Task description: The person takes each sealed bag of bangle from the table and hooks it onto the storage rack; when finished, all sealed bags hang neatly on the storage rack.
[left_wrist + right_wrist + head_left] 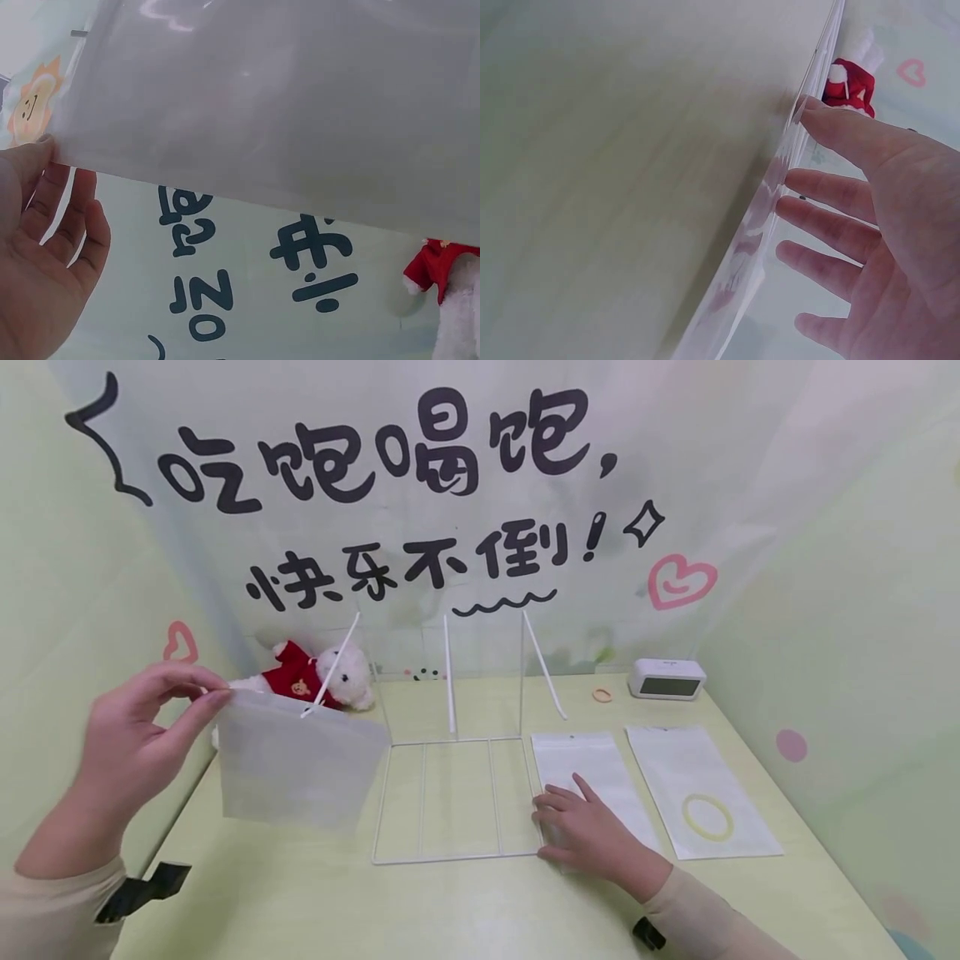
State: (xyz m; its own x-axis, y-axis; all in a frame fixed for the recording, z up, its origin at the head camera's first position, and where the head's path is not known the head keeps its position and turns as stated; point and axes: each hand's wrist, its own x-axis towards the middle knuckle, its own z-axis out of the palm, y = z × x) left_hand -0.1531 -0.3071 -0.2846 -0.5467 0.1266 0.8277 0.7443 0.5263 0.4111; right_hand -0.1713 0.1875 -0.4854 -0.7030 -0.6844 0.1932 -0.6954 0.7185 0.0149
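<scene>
My left hand pinches the upper left corner of a translucent plastic bag between thumb and fingertips. The bag hangs over the table's left side, and its top edge overlaps the tip of the left prong of a white wire rack. In the left wrist view the bag spreads across the top, the other fingers loosely spread below it. With fingers spread, my right hand rests at the left edge of a white bag stack on the table. In the right wrist view its fingertips touch the thin bag edges.
Right of the first stack lies another white bag stack with a yellow ring on it. Behind are a small orange band and a white digital clock. A plush toy in red lies behind the left prong.
</scene>
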